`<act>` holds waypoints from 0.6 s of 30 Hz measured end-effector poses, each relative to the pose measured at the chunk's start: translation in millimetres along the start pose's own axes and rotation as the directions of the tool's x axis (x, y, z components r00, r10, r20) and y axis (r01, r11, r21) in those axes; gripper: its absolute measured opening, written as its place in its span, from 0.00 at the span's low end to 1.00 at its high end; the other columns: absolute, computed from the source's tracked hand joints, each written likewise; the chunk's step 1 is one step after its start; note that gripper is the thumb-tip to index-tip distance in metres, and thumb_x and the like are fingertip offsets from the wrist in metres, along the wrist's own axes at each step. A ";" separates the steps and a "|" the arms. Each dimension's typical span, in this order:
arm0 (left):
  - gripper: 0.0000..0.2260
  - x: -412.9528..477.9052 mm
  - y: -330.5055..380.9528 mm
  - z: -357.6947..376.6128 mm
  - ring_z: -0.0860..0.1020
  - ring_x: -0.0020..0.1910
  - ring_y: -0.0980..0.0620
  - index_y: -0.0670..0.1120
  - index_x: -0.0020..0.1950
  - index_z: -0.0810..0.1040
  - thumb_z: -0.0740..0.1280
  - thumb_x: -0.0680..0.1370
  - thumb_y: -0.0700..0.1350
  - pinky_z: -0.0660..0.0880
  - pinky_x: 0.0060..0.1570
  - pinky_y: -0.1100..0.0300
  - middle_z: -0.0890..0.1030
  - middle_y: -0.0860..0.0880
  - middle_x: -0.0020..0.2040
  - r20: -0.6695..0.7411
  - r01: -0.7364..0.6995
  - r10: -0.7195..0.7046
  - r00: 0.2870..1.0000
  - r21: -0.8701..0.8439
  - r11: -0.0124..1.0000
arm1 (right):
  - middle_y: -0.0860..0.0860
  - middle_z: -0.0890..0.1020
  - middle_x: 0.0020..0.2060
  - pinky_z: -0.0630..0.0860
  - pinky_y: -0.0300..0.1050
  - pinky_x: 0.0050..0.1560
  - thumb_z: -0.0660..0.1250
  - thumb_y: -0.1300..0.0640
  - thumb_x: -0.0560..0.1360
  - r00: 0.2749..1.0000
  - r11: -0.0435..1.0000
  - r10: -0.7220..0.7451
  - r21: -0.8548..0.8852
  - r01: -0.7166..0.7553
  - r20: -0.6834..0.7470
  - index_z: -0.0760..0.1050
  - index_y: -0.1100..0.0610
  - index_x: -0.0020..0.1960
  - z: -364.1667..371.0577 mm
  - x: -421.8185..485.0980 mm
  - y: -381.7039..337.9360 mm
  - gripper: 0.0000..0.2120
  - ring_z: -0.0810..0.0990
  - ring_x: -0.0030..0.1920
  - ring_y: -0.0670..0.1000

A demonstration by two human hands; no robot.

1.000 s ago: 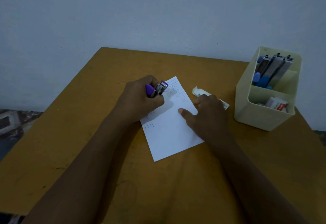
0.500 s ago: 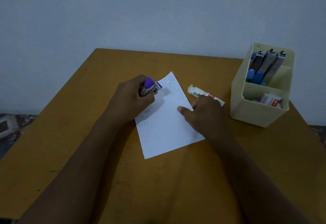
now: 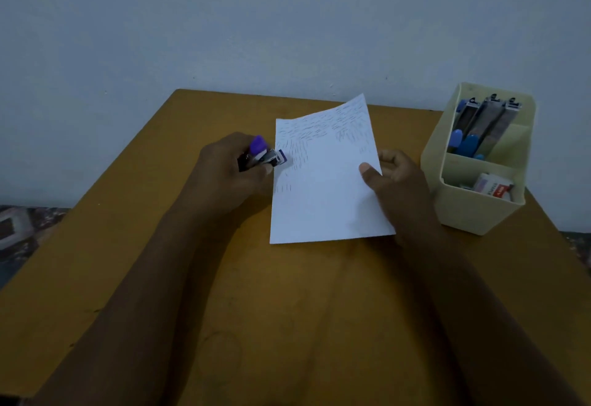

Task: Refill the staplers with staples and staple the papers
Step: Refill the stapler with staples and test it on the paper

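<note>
White papers (image 3: 326,181), covered with many staples along their top and left part, are lifted off the brown table (image 3: 256,309) by their right edge. My right hand (image 3: 393,181) pinches that edge, thumb on top. My left hand (image 3: 230,175) grips a small purple stapler (image 3: 263,154), whose metal jaw sits at the papers' left edge.
A cream organizer box (image 3: 470,207) stands at the table's right side. Its back compartment holds three blue staplers (image 3: 479,127) standing upright; the front one holds a white and red staple box (image 3: 494,186). A wall runs behind the table.
My right hand went from pressing the papers flat to pinching their right edge and lifting them, turning the sheet. The stapler stays at the left edge. The strip beside the papers is now hidden.
</note>
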State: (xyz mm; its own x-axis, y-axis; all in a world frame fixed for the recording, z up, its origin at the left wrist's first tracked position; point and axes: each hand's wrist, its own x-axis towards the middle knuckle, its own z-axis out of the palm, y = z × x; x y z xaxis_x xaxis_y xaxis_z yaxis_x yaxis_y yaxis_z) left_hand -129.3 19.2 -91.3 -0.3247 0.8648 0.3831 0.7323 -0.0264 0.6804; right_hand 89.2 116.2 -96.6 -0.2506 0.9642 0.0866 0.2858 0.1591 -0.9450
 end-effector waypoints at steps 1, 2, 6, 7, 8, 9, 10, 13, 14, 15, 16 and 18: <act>0.06 0.4 -1.6 -2.0 0.76 0.40 0.48 0.44 0.50 0.79 0.71 0.74 0.40 0.73 0.39 0.55 0.80 0.45 0.43 -0.002 0.004 -0.004 1.000 -0.006 1.000 | 0.41 0.76 0.45 0.70 0.24 0.30 0.63 0.54 0.78 1.000 1.000 -0.006 0.013 0.006 0.002 0.70 0.55 0.59 0.7 -0.1 0.0 0.12 0.76 0.40 0.38; 0.06 1.2 -3.6 -4.1 0.76 0.40 0.46 0.43 0.50 0.79 0.71 0.74 0.41 0.73 0.40 0.52 0.80 0.44 0.42 -0.007 0.003 -0.003 1.000 -0.006 1.000 | 0.43 0.77 0.47 0.71 0.24 0.32 0.63 0.55 0.78 1.000 1.000 -0.011 0.024 0.011 -0.004 0.70 0.56 0.60 1.4 0.1 0.0 0.12 0.77 0.41 0.39; 0.06 3.3 -9.7 -11.0 0.74 0.35 0.51 0.44 0.50 0.80 0.72 0.74 0.42 0.69 0.36 0.59 0.78 0.48 0.38 -0.027 0.002 0.000 1.000 0.057 0.998 | 0.43 0.79 0.45 0.70 0.24 0.31 0.63 0.57 0.78 0.998 0.991 -0.007 0.136 0.014 -0.055 0.71 0.57 0.60 -1.0 0.6 0.1 0.11 0.78 0.37 0.34; 0.06 3.6 -10.5 -12.3 0.72 0.34 0.54 0.44 0.49 0.80 0.72 0.74 0.42 0.67 0.34 0.62 0.77 0.50 0.36 -0.030 0.007 -0.005 1.000 0.060 0.998 | 0.40 0.78 0.44 0.70 0.24 0.30 0.62 0.57 0.78 0.998 0.988 -0.001 0.154 0.010 -0.057 0.71 0.57 0.59 -1.9 0.3 -0.2 0.10 0.77 0.35 0.31; 0.05 3.9 -11.5 -13.2 0.71 0.33 0.55 0.45 0.49 0.80 0.72 0.74 0.43 0.66 0.34 0.63 0.77 0.51 0.35 -0.031 0.014 -0.012 0.999 0.067 0.998 | 0.39 0.77 0.43 0.70 0.24 0.30 0.62 0.57 0.78 0.998 0.986 0.004 0.165 0.005 -0.055 0.71 0.56 0.59 -2.6 0.0 0.0 0.10 0.76 0.34 0.29; 0.05 3.9 -11.7 -13.5 0.71 0.33 0.56 0.45 0.49 0.80 0.72 0.74 0.43 0.65 0.34 0.64 0.76 0.52 0.35 -0.027 0.017 -0.015 1.000 0.081 0.997 | 0.39 0.77 0.43 0.71 0.24 0.29 0.62 0.57 0.78 0.999 0.985 0.008 0.173 0.001 -0.053 0.71 0.56 0.59 -3.1 0.0 0.5 0.11 0.76 0.33 0.29; 0.05 4.0 -11.8 -13.3 0.71 0.33 0.56 0.46 0.49 0.80 0.72 0.74 0.44 0.66 0.34 0.64 0.76 0.52 0.35 -0.020 0.018 -0.016 1.000 0.091 0.996 | 0.39 0.77 0.43 0.71 0.25 0.29 0.62 0.57 0.78 0.999 0.983 0.010 0.181 0.000 -0.051 0.71 0.57 0.60 -3.5 0.3 1.2 0.11 0.77 0.33 0.29; 0.05 3.1 -10.4 -11.8 0.73 0.34 0.55 0.46 0.48 0.79 0.72 0.74 0.45 0.67 0.35 0.63 0.78 0.51 0.36 0.008 -0.001 0.001 1.000 0.075 0.997 | 0.40 0.78 0.43 0.71 0.25 0.29 0.62 0.57 0.78 0.999 0.982 0.006 0.186 0.001 -0.036 0.72 0.57 0.59 -2.5 0.9 0.9 0.10 0.78 0.34 0.31; 0.05 2.6 -9.5 -11.3 0.73 0.34 0.56 0.47 0.48 0.79 0.72 0.74 0.45 0.67 0.35 0.64 0.78 0.53 0.36 0.017 -0.008 0.007 1.000 0.062 0.998 | 0.40 0.79 0.43 0.71 0.25 0.29 0.62 0.57 0.78 1.000 0.983 0.004 0.184 0.001 -0.030 0.72 0.56 0.59 -1.7 1.1 1.4 0.10 0.78 0.34 0.31; 0.05 2.1 -8.8 -11.0 0.73 0.34 0.57 0.48 0.48 0.79 0.72 0.74 0.45 0.67 0.35 0.64 0.78 0.53 0.36 0.026 -0.014 0.013 1.000 0.050 0.999 | 0.41 0.79 0.43 0.71 0.25 0.29 0.63 0.57 0.78 1.000 0.984 0.002 0.176 0.002 -0.024 0.71 0.55 0.58 -1.1 0.7 1.9 0.10 0.78 0.34 0.31; 0.04 1.9 -8.8 -10.6 0.73 0.34 0.56 0.48 0.47 0.79 0.72 0.74 0.45 0.67 0.35 0.64 0.79 0.53 0.37 0.035 -0.019 0.018 0.999 0.042 0.999 | 0.42 0.80 0.44 0.71 0.25 0.30 0.63 0.57 0.78 1.000 0.986 0.000 0.168 0.004 -0.020 0.71 0.55 0.58 -0.4 0.8 2.7 0.09 0.79 0.35 0.32; 0.04 1.5 -8.6 -10.3 0.75 0.36 0.54 0.48 0.47 0.79 0.72 0.74 0.45 0.69 0.36 0.62 0.80 0.51 0.39 0.051 -0.029 0.028 0.998 0.031 0.999 | 0.45 0.81 0.47 0.72 0.26 0.31 0.63 0.57 0.78 1.000 0.988 -0.002 0.157 0.004 -0.011 0.71 0.55 0.59 0.6 1.2 4.1 0.10 0.80 0.39 0.36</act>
State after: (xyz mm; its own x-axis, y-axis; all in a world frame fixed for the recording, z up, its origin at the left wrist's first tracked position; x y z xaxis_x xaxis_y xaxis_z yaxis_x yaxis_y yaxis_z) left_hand -142.3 15.5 -90.1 -0.2735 0.8879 0.3698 0.7600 -0.0361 0.6489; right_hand 89.5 117.8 -100.6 -0.2409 0.9662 0.0919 0.1361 0.1273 -0.9825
